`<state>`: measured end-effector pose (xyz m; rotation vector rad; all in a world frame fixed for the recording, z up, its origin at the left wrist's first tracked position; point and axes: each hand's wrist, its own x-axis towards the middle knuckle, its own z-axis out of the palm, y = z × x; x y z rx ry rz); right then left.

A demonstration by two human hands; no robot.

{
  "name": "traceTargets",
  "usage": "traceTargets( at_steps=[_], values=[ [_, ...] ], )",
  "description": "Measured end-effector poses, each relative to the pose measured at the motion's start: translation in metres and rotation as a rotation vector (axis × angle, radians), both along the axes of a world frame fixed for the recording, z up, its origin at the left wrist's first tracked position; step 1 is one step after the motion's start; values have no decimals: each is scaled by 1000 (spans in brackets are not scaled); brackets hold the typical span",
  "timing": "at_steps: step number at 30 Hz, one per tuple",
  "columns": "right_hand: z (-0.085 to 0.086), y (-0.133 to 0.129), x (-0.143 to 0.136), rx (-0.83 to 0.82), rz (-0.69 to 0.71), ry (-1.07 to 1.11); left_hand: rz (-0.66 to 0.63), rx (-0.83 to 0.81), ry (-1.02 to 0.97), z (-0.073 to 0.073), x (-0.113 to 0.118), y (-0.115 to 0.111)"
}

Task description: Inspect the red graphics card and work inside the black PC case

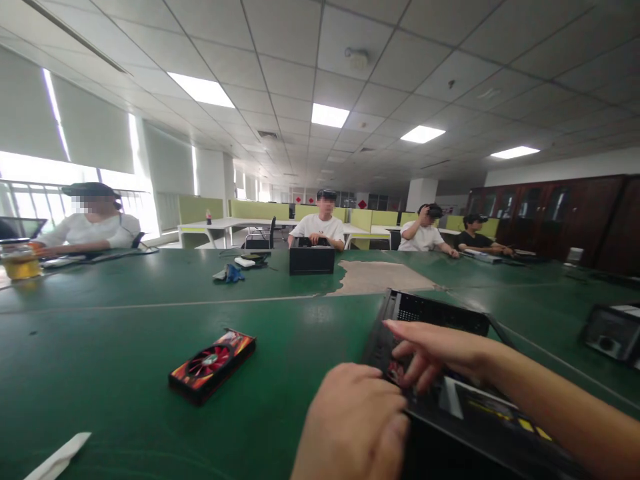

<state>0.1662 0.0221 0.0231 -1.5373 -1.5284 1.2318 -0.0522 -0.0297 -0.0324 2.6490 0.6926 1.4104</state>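
A black open computer case (445,310) lies at the lower right, with a yellow-marked part inside its near side. My left hand (353,423) has its fingers bent over the left edge of the case. Above the interior, my right hand (433,347) reaches in from the right, one finger stretched toward the far left and the others angled down, spread apart. No object shows between them; the inner parts beneath are partly hidden. To the left, a red and black graphics card (213,363) with a fan lies flat on the green table (280,413).
White paper (60,457) lies at the lower left. Another dark case (613,333) stands at the right edge. Across the table, a person (320,227) works at a black box (311,260); other people sit on both sides. A cup (21,261) stands far left.
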Motion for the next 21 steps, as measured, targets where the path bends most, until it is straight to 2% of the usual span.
traceTargets(
  at_steps=[1,2,4,6,9,12,14,17,19,21],
  values=[
    [9,1,-5,-23,134,-78,-61,82,73,-4,18,-7],
    [16,2,-4,32,229,-179,-90,148,111,-11,33,-11],
    [22,5,16,255,308,-399,-72,218,125,-29,56,-13],
    [11,6,52,381,314,-562,-4,243,131,-48,67,-9],
    [-28,1,111,400,193,-608,83,226,170,-62,66,0],
    [-65,-7,141,504,-140,-439,98,225,88,-62,55,2],
    [-79,-16,134,548,-351,-329,70,208,7,-59,44,2],
    [-86,-40,90,535,-487,-263,42,54,-100,-52,11,8],
    [-84,-67,49,501,-484,-277,83,-136,-196,-44,-23,19],
    [-72,-96,8,457,-352,-324,76,-347,-283,-33,-64,35]
  ],
)
